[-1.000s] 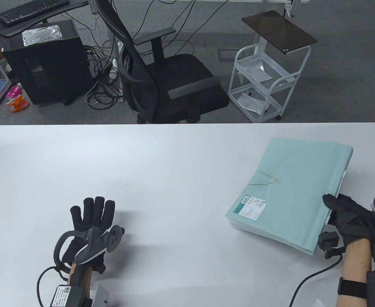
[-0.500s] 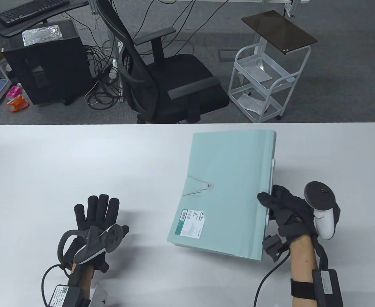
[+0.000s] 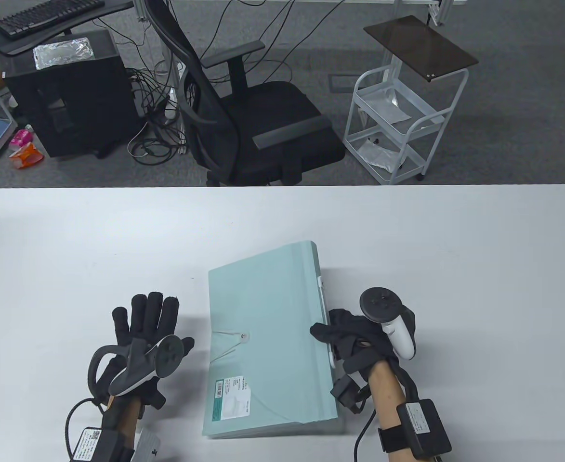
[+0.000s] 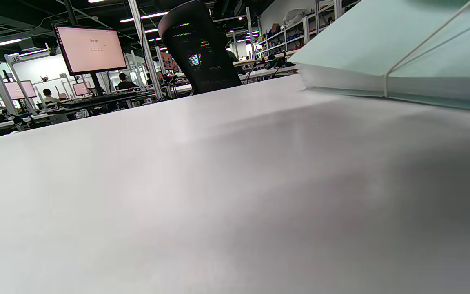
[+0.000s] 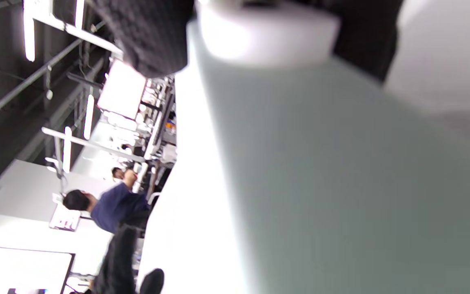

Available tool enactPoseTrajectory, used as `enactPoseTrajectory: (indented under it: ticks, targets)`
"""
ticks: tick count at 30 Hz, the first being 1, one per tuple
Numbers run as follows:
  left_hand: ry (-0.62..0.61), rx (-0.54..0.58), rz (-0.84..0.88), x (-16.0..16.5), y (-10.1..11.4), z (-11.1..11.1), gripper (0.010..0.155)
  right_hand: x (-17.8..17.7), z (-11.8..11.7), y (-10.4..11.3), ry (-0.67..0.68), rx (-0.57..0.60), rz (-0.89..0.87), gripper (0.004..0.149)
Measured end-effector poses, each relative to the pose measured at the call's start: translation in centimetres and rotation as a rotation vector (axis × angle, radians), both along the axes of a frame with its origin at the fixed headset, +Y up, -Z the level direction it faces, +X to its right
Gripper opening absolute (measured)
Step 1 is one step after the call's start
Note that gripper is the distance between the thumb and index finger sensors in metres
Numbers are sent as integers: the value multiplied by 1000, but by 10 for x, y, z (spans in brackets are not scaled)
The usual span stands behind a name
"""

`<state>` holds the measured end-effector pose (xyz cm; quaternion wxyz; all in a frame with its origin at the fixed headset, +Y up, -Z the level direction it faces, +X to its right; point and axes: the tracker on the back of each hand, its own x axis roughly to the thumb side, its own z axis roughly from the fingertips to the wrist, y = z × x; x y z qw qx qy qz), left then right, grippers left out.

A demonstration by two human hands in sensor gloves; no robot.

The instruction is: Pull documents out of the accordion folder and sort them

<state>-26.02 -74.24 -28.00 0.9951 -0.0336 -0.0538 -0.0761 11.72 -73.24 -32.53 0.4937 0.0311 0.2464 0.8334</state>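
With the left hand [image 3: 142,332] flat and spread, holding nothing, beside the pale green plastic accordion folder [image 3: 268,341] lying closed on the white table [image 3: 118,240], the right hand [image 3: 354,337] gripping its spine edge should steady it while the elastic is unhooked

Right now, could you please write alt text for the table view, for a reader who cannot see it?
A pale green accordion folder, still closed by its elastic cord, lies on a white table between two black-gloved hands. The right hand grips the folder's right edge; the left hand rests open, apart from it. Beyond the table stand an office chair and a white cart.
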Motion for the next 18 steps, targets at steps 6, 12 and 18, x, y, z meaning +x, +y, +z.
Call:
enactPoseTrajectory:
  ticks: [6,12,18]
  targets:
    - [-3,4,-9,1,-1,-1,87,-8,4,-14,3,-19,102,70]
    - [-6,-7,-27,3,-3,-2,87,-5,6,-25,-18,-27,245,70]
    - [-11,-21,-40,5,-5,-3,87,-9,10,-17,45,80,585,66]
